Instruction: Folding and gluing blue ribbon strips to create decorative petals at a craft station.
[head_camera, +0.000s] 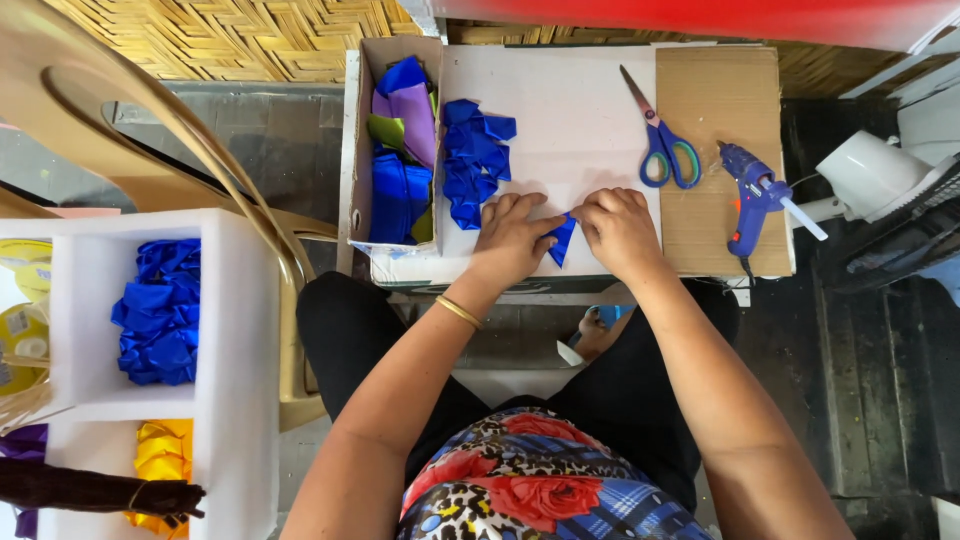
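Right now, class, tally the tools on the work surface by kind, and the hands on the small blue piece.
Scissors: 1
Glue gun: 1
Hands on the blue folded piece: 2, left hand and right hand
Total: 4

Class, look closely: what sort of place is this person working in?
Probably a small home craft workspace: both hands fold a blue ribbon piece on a white board, beside scissors, a glue gun and a box of ribbon scraps.

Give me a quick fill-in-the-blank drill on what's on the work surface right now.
1. Both hands, left hand and right hand, pinch a small folded piece coloured ____.
2. The scissors have blue and ____ handles.
3. The blue glue gun lies on the bare ____ panel.
4. The pile of folded pieces lies to the ____ hand's side.

Missing words: blue; green; cardboard; left
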